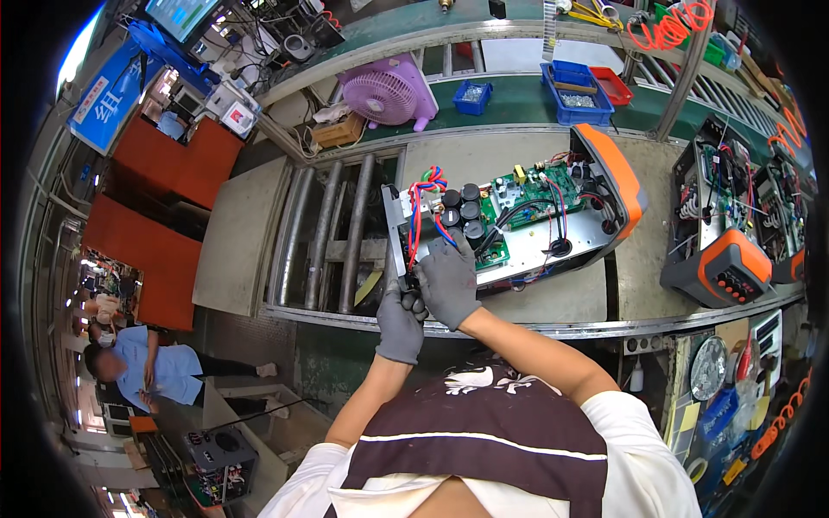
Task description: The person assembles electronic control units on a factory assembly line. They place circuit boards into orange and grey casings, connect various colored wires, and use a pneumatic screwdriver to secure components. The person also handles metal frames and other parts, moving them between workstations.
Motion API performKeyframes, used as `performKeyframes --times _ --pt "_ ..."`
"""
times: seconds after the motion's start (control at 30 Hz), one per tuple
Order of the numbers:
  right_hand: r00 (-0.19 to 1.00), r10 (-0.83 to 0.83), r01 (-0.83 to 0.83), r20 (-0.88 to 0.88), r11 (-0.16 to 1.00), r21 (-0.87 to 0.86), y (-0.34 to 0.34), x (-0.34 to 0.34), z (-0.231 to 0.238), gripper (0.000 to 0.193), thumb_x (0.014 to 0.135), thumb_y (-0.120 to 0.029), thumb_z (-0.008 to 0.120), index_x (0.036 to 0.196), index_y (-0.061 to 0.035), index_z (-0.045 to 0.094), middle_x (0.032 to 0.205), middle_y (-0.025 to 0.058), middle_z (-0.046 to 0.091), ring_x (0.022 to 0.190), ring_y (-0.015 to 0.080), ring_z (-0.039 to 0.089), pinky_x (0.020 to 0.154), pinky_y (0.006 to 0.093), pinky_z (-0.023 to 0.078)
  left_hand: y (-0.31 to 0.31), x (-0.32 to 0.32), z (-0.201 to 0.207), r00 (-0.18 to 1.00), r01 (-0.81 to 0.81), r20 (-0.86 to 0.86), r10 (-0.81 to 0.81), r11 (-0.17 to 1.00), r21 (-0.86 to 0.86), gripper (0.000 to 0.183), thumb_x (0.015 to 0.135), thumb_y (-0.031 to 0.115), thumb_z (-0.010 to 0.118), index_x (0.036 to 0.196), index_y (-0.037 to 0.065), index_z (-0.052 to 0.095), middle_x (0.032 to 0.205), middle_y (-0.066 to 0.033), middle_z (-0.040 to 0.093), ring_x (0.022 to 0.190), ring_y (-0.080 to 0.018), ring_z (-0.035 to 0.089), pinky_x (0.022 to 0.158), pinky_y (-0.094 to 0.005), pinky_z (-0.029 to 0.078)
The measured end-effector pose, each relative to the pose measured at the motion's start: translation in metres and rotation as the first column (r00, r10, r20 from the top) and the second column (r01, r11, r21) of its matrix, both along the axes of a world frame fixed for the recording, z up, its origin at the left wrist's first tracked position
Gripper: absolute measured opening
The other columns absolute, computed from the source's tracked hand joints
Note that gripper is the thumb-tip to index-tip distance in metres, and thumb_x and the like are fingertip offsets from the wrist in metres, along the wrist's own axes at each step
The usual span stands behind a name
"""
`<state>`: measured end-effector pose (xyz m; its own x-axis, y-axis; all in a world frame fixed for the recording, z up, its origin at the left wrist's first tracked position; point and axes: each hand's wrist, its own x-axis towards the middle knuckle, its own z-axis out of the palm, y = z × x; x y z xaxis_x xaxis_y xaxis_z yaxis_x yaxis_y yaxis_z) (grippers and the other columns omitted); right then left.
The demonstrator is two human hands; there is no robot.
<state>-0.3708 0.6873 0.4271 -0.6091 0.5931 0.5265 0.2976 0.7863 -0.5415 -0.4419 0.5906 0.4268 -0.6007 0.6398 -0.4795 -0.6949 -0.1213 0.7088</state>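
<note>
An open machine (540,242) with an orange-edged end panel (615,186) lies on the workbench before me. Its green circuit board (544,194), black round capacitors (466,207) and red and blue wires (417,216) are exposed. Both my hands wear grey gloves and meet at the near corner of the machine's left end plate (395,229). My left hand (401,326) is closed at the plate's lower end, near a small black part. Just right of it, my right hand (449,285) curls beside the wires, fingers bent. Whatever lies between the fingertips is hidden.
Metal rollers (332,233) run left of the machine. Two more open machines (721,224) stand at the right. Behind are a purple fan (389,91), blue bins (577,104) with small parts and a red bin (611,85). Another person (160,367) stands at the far left.
</note>
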Motion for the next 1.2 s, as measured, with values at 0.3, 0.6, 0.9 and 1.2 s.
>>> performKeyframes --times 0.3,0.6,0.9,1.2 --pt "0.982 0.173 -0.165 -0.079 0.981 0.105 0.014 0.047 0.022 0.011 0.077 -0.020 0.062 0.085 -0.0127 0.061 0.081 0.0042 0.056 0.084 0.0245 0.052 0.094 0.0460 0.032 -0.031 0.006 -0.006 0.991 0.085 0.095 -0.097 0.989 0.123 0.023 0.098 0.030 0.040 0.091 0.010 0.049 0.057 0.0046 0.029 0.050 -0.0070 0.029 0.045 -0.0232 0.024" --pt "0.943 0.307 -0.327 0.127 0.925 0.195 -0.002 0.066 0.024 0.020 0.066 -0.023 0.069 0.083 -0.0147 0.064 0.081 0.0021 0.058 0.088 0.0211 0.055 0.096 0.0459 0.035 -0.029 0.039 -0.013 0.966 0.183 0.188 -0.179 0.983 -0.002 0.032 0.098 0.039 0.041 0.080 0.015 0.054 0.061 0.0051 0.043 0.052 -0.0075 0.037 0.050 -0.0229 0.030" --pt "0.954 0.300 -0.294 -0.027 0.946 0.135 -0.001 0.064 0.022 0.011 0.069 -0.018 0.064 0.077 -0.0119 0.061 0.085 0.0047 0.057 0.087 0.0249 0.053 0.086 0.0409 0.038 -0.010 0.054 0.016 0.957 0.140 0.261 -0.125 0.989 -0.040 0.029 0.098 0.042 0.035 0.089 0.018 0.049 0.066 0.0056 0.044 0.056 -0.0076 0.041 0.050 -0.0241 0.030" --pt "0.971 0.234 -0.230 -0.054 0.971 0.070 0.031 0.037 0.032 0.015 0.073 -0.020 0.066 0.085 -0.0117 0.063 0.093 0.0063 0.054 0.097 0.0280 0.048 0.085 0.0426 0.036 -0.029 0.034 0.017 0.997 0.001 0.072 -0.001 1.000 -0.002 0.037 0.097 0.041 0.037 0.081 0.010 0.049 0.064 0.0029 0.038 0.056 -0.0102 0.035 0.048 -0.0256 0.028"
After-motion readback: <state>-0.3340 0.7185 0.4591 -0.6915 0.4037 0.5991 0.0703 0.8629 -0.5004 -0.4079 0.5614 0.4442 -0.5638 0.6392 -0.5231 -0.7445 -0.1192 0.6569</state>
